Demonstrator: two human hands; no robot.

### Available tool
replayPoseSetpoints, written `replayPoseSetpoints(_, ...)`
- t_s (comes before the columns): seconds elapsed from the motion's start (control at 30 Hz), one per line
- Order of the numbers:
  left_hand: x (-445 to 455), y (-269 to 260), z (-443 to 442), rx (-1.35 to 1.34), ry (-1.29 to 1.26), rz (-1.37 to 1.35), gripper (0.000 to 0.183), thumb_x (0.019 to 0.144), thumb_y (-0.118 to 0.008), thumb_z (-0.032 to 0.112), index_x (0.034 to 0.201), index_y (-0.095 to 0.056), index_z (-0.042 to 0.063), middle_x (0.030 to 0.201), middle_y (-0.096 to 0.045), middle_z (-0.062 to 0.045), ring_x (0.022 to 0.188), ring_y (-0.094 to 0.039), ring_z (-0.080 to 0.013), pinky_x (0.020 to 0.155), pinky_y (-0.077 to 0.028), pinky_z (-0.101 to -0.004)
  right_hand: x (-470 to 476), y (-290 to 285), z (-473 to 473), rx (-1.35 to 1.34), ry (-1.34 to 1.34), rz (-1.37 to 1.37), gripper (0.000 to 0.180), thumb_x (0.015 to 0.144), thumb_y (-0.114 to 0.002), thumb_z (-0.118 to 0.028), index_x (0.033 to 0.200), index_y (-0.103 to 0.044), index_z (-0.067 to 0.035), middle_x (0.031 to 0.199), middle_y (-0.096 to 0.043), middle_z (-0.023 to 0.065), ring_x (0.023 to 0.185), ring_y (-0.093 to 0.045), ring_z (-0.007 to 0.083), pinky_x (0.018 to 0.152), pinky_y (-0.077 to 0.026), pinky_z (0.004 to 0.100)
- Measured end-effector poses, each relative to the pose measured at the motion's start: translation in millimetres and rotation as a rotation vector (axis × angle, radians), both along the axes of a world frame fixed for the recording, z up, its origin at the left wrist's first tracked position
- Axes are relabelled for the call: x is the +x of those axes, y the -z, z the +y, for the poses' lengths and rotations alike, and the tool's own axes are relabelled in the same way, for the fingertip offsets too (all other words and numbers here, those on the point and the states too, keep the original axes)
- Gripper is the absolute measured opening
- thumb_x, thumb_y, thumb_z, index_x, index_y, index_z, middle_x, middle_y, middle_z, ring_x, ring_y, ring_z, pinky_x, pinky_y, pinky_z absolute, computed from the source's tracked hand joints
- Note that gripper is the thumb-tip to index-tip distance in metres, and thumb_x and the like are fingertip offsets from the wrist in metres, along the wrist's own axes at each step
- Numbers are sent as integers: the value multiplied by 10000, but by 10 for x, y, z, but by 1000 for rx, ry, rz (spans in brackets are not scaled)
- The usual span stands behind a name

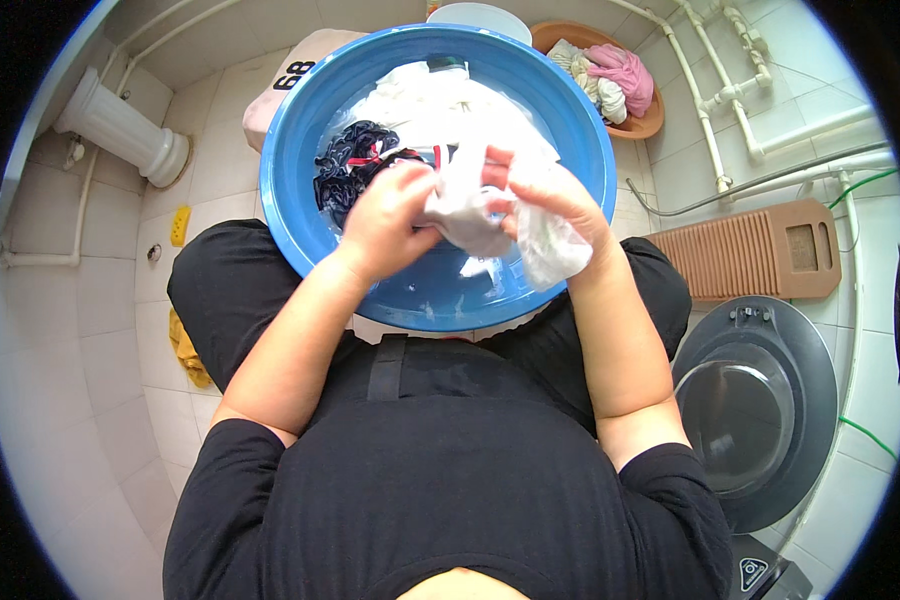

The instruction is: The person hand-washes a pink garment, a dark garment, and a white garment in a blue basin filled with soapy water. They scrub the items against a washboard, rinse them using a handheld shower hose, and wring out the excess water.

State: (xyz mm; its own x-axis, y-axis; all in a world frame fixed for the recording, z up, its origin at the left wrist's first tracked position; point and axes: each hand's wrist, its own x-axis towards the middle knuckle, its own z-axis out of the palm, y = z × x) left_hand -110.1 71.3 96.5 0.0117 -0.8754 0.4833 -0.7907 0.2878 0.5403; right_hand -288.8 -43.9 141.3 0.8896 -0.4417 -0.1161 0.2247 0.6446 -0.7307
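Observation:
A wet white cloth (469, 217) is stretched between my two hands above the near side of a large blue plastic basin (285, 187). My left hand (390, 217) pinches one part of it, the fingers slightly blurred. Around the fingers of my right hand (559, 199) the cloth is bunched, and a loose end hangs below the palm. White laundry (435, 101) lies in shallow water at the basin's far side. Beside it, at the left, is a crumpled dark navy garment (345, 165) with red and white trim, partly behind my left hand.
A brown ridged washboard (720, 251) and a dark grey lid with a clear dome (735, 427) stand at right. Behind the blue basin are an orange-brown basin (645, 127) of clothes and a white basin (487, 19). Pipes (705, 142) line the wall; a white pedestal (131, 135) stands left.

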Motion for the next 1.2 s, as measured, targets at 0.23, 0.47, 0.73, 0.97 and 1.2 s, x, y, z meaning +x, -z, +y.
replayPoseSetpoints(0.23,-272,381,-36,300,379,1650,393,881,-504,194,1238,-477,32,1175,-555,-86,1041,-550,-169,905,-422,-283,254,415,-3,-202,350,69,385,840,-577,-126,1179,-465,17,1064,-571,154,934,-573,208,831,-457,319)
replayPoseSetpoints(0.47,-48,510,-122,376,554,2306,474,881,-482,439,1219,-485,106,1195,-531,-83,1110,-511,-220,986,-375,-401,656,633,966,-1814,493,381,448,796,-529,-101,1218,-459,28,1180,-508,219,1102,-476,377,971,-350,440)
replayPoseSetpoints(0.73,-169,360,-60,415,511,2342,543,912,-403,437,1282,-432,40,1295,-477,-136,1195,-452,-279,1044,-305,-433,825,761,108,-1307,464,688,319,856,-461,-180,1078,-568,23,1131,-564,218,1090,-510,339,960,-376,385)
replayPoseSetpoints(0.97,-65,1105,3,-70,52,2006,566,923,-283,517,1267,-458,104,1231,-516,-92,1161,-469,-248,1001,-344,-412,1004,799,782,-1639,387,377,422,871,-430,-209,1202,-478,49,1269,-460,224,1160,-449,369,992,-345,419)
replayPoseSetpoints(1.2,-165,345,15,363,469,2422,589,891,-380,479,1288,-441,49,1301,-475,-134,1194,-454,-304,1036,-306,-455,829,1340,-10,-921,281,471,417,910,-410,-232,1227,-453,36,1156,-547,217,1113,-496,338,979,-355,388)
